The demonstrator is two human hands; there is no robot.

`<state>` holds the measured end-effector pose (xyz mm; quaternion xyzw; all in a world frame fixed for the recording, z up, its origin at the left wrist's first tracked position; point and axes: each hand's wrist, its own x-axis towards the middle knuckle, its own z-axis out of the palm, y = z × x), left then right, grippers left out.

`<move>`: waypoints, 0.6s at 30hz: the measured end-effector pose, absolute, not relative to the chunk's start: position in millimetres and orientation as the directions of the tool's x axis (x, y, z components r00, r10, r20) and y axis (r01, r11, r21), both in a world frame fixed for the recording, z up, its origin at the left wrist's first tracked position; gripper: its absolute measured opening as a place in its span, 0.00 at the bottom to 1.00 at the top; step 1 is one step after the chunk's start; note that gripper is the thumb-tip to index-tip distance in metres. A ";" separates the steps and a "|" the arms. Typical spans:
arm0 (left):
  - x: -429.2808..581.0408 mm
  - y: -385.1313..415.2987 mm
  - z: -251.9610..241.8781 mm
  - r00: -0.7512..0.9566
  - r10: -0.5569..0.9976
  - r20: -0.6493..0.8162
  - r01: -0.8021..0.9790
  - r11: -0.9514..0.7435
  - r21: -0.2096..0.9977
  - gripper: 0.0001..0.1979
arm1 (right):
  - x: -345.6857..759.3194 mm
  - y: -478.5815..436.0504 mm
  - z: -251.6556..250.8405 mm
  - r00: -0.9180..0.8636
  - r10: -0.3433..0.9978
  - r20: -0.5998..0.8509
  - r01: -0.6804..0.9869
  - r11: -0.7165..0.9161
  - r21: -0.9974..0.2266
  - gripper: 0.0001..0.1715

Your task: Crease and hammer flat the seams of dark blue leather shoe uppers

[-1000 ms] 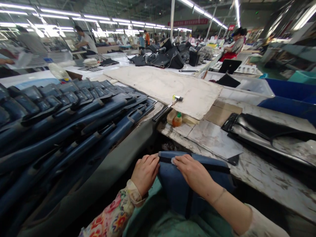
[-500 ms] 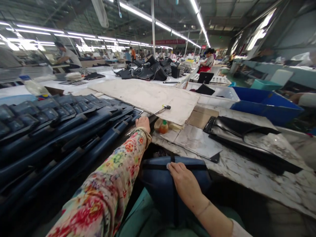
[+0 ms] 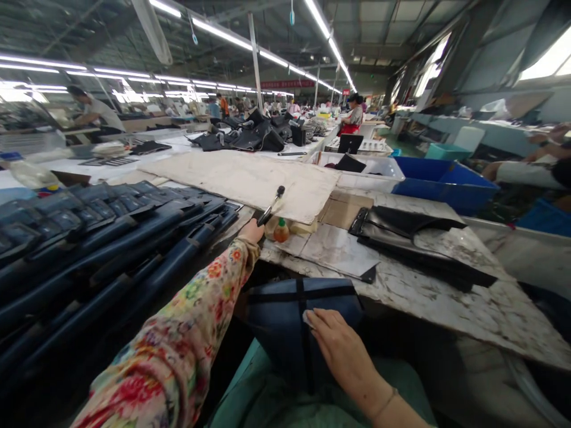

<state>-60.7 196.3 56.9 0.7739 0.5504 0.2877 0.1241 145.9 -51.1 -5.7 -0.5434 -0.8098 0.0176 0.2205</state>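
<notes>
My left hand (image 3: pixel 252 232), in a floral sleeve, is wrapped round the dark handle of a small hammer (image 3: pixel 269 211). The hammer's head points up and away, just over the edge of a cream cloth-covered board (image 3: pixel 250 178). On my lap leans a dark blue piece (image 3: pixel 272 303) with crossed black straps, which looks like a bag panel. My right hand (image 3: pixel 336 342) lies on it beside the vertical strap, fingers together, pinching a small whitish wad (image 3: pixel 307 318). A small bottle with a green cap and orange contents (image 3: pixel 281 232) stands close to my left hand.
Rows of dark blue pieces (image 3: pixel 102 249) lie to my left. Black material (image 3: pixel 401 229) rests on the stained tabletop (image 3: pixel 428 297) at right. Beyond stand a white bin (image 3: pixel 379 172) and a blue bin (image 3: pixel 441 181). Co-workers (image 3: pixel 352 113) are further back.
My left hand has raised the hammer from the cloth-covered board, so its head now tilts upward. My right hand has slid down the blue piece a little. The view has turned right.
</notes>
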 end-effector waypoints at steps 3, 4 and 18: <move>-75.3 148.5 54.3 0.195 0.977 0.083 0.758 -0.204 0.619 0.21 | 161.5 -57.1 -11.6 -0.294 0.886 0.360 0.887 0.393 -0.243 0.20; -82.0 126.7 53.5 0.201 0.979 0.014 0.746 -0.162 0.646 0.22 | 165.2 -59.1 -13.3 -0.291 0.886 0.360 0.888 0.391 -0.244 0.21; -121.1 -58.8 29.3 0.122 0.977 -0.174 0.730 0.031 0.683 0.20 | 172.6 -62.9 -15.5 -0.288 0.880 0.378 0.864 0.409 -0.294 0.20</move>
